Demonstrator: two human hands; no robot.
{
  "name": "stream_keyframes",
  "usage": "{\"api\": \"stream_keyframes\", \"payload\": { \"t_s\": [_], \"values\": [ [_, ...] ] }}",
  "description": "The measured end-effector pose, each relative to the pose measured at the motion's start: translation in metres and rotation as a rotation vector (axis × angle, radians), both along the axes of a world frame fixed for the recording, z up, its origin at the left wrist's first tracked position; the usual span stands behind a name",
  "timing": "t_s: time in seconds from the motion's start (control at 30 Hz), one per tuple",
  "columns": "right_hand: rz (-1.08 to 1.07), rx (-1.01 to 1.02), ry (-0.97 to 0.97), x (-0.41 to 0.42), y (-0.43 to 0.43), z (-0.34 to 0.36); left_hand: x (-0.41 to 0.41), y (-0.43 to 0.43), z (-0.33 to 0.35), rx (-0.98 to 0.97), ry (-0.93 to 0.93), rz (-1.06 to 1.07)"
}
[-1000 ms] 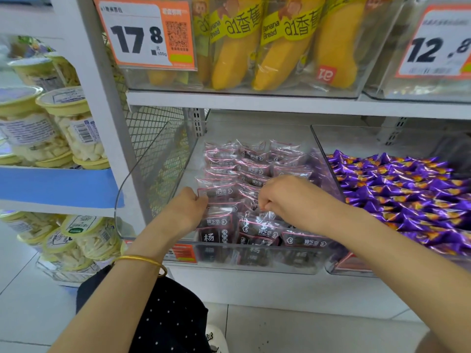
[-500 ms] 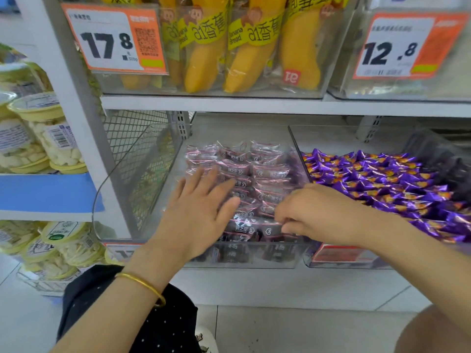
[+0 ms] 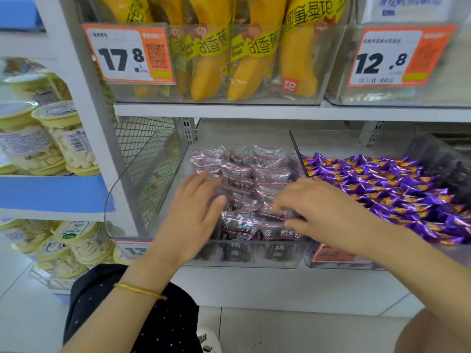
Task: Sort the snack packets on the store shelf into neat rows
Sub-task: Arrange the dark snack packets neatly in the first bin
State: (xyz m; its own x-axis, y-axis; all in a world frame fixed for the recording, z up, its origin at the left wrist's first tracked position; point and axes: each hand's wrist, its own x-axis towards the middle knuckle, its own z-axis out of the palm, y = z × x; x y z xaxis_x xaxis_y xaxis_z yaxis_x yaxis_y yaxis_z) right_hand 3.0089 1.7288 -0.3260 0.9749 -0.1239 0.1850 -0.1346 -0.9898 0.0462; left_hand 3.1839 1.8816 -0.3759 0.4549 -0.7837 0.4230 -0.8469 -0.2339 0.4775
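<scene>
Snack packets [image 3: 244, 174] are lying in rows in the clear bin [image 3: 254, 258] on the lower shelf, beside purple candies [image 3: 395, 189]. Left hand [image 3: 193, 215] is resting flat, fingers straight, on the left rows; right hand [image 3: 318, 210], blurred, is apparently pinching one front packet between curled fingers and thumb.

Snack packets [image 3: 239, 171]: were glossy, crinkled clear plastic film.
Bin [image 3: 293, 256]: was smooth, transparent hard plastic.
Purple sweets [image 3: 382, 182]: had shiny, foil-like wrappers.
Shelf [image 3: 254, 112]: was matt white and looked like painted metal.
Mesh panel [image 3: 137, 141]: was pale, matt metal mesh.
Price tag [image 3: 127, 54]: was printed paper.
Banana bread packs [image 3: 209, 64]: were in glossy clear film.
Tubs [image 3: 71, 138]: were clear plastic with matt yellow lids.
Bracelet [image 3: 140, 291]: was polished, gold-coloured metal.
Floor [image 3: 305, 332]: was smooth pale tile.
</scene>
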Motion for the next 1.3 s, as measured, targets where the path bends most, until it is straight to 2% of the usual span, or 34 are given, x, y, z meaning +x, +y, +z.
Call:
{"api": "stream_keyframes", "payload": {
  "t_s": [0.07,0.1,0.23,0.33,0.67,0.8,0.93,1.3],
  "values": [
    [0.047,0.024,-0.226,-0.010,0.013,-0.005,0.004,0.019,0.000,-0.096,-0.062,0.031],
    [0.056,0.013,-0.262,-0.014,0.020,-0.012,0.005,0.029,-0.002,-0.099,-0.100,0.036],
    [-0.008,-0.103,-0.205,-0.011,0.035,-0.053,0.011,0.057,-0.019,-0.040,-0.229,0.049],
    [-0.074,-0.116,-0.265,-0.005,0.039,-0.067,0.011,0.066,-0.026,-0.024,-0.256,0.062],
    [-0.150,-0.075,-0.350,0.003,0.035,-0.070,0.015,0.062,-0.027,0.018,-0.294,0.133],
    [-0.187,-0.050,-0.412,0.018,0.023,-0.052,0.026,0.045,-0.009,-0.026,-0.324,0.182],
    [-0.216,-0.038,-0.366,0.036,0.008,-0.041,0.038,0.023,0.001,-0.009,-0.308,0.200],
    [-0.344,-0.053,-0.138,0.046,0.012,-0.050,0.043,0.014,-0.028,0.084,-0.288,0.222]
  ]
}}
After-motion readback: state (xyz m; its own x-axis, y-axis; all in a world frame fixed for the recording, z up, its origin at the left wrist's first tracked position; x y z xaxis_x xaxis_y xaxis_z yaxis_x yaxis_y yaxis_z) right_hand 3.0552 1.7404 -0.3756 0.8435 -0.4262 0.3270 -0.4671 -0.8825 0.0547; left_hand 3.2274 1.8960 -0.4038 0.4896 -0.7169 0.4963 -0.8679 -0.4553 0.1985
